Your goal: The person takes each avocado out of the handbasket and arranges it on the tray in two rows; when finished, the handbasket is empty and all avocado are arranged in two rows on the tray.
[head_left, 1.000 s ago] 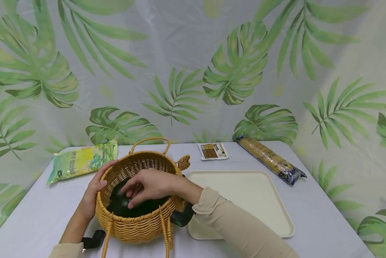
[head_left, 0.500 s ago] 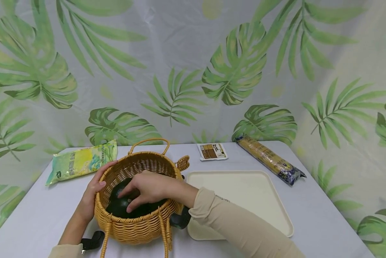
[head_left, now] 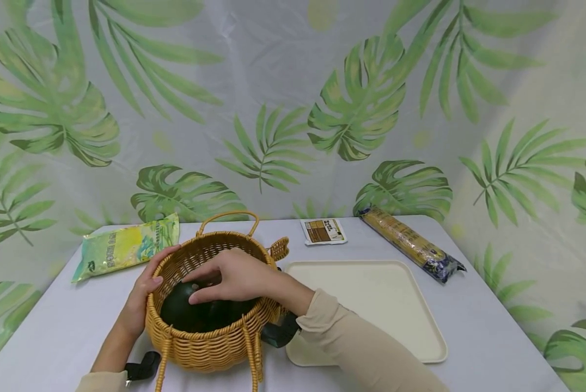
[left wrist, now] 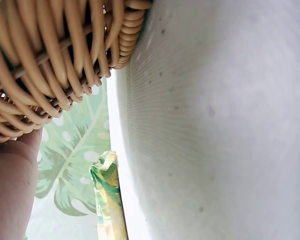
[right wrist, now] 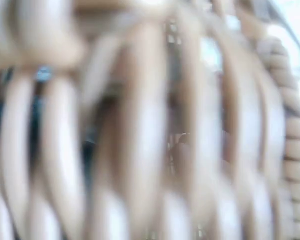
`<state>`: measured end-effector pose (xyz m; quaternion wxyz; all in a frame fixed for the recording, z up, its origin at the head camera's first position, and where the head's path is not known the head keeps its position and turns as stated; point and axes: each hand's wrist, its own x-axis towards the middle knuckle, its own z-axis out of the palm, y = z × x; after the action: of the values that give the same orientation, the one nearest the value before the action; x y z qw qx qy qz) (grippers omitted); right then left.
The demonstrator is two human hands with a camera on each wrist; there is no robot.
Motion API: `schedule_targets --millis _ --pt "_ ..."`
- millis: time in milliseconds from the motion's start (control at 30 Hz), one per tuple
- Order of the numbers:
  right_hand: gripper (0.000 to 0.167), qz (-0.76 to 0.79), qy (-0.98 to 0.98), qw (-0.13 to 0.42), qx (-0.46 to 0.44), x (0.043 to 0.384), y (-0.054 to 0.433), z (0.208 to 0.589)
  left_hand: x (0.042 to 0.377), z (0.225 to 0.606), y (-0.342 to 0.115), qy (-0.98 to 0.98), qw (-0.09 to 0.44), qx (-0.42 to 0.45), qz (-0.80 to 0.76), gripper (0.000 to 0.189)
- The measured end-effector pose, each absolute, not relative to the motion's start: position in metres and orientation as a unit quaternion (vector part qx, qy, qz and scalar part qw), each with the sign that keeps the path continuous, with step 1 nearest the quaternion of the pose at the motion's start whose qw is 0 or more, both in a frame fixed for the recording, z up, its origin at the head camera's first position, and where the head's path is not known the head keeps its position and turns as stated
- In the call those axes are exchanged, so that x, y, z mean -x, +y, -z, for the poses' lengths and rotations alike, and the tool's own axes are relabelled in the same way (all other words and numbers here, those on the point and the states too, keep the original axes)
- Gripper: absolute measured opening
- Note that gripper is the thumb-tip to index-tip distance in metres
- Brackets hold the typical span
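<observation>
A honey-coloured wicker basket point(head_left: 209, 345) stands on the table, tilted slightly toward me. My left hand point(head_left: 143, 288) grips its left rim, thumb over the edge; the left wrist view shows the woven wall point(left wrist: 45, 55) with part of that hand below. Inside the basket lies a smooth, shiny, dark-green round fruit or vegetable point(head_left: 177, 307), its exact kind unclear. From the right, my right hand point(head_left: 239, 275) reaches over the rim, thumb and fingers spread around the top of the dark thing. Its lower part is hidden by the basket wall. Blurred wicker fills the right wrist view.
Right of the basket lies a cream tray point(head_left: 371, 305), partly under my right forearm. A green-yellow packet point(head_left: 126, 247) lies back left. At the back are a small white-brown packet point(head_left: 324, 231) and a long noodle-like pack point(head_left: 406, 239). Basket handles point(head_left: 162, 362) hang in front.
My right hand has risen a little and shifted right, its fingers now around the top of the dark-green round thing, which has turned slightly. My left hand stays on the rim.
</observation>
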<state>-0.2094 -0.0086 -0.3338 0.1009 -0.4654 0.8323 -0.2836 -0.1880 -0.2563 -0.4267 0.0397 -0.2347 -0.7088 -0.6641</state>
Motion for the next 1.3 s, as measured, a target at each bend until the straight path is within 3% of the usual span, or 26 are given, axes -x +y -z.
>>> schedule_targets --millis 633,967,1300 --pt "0.035 0.5 0.779 0.098 0.366 0.187 0.044 0.318 0.188 0.428 -0.254 -0.706 0.05 0.226 0.67 0.059" --pt "0.033 0.584 0.757 0.058 0.286 0.177 0.063 0.321 0.187 0.427 -0.255 -0.703 0.052 0.233 0.67 0.059" --pt "0.034 0.61 0.744 0.041 0.271 0.171 0.088 0.326 0.188 0.428 -0.255 -0.7 0.052 0.236 0.672 0.059"
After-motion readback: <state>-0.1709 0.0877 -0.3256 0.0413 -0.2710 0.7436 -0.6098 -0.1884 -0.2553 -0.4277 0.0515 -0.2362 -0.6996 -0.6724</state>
